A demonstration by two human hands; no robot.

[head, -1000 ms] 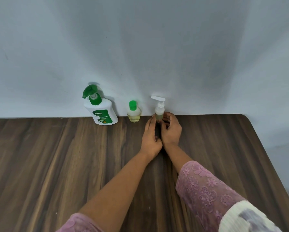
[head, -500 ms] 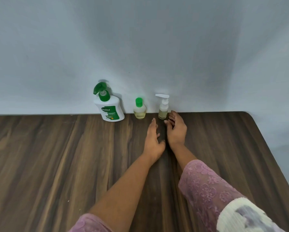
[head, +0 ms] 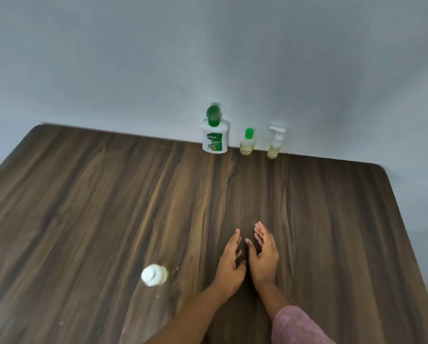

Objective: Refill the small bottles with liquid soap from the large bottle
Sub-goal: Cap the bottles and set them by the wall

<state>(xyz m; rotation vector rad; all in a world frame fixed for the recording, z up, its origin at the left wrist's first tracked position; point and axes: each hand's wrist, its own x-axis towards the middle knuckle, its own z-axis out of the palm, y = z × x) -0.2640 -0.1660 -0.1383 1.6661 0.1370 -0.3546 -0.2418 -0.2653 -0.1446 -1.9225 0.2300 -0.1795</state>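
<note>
Left hand (head: 229, 265) and right hand (head: 263, 256) lie straight-fingered and empty, side by side over the table (head: 84, 219). Well apart, at the wall, stands the large bottle (head: 214, 141) beside the green-capped small bottle (head: 247, 145). It is likely smooth and soap-heavy, best gripped round its body.

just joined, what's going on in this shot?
A person is at a wooden table with both hands empty: the left hand and right hand are side by side, fingers relaxed, over the tabletop. By the far wall stand the large green-pump soap bottle, a small green-capped bottle and a small white-pump bottle, tops on; both small ones hold some yellowish liquid. A white-capped bottle stands nearer, left of the hands. Nothing is being poured.
</note>
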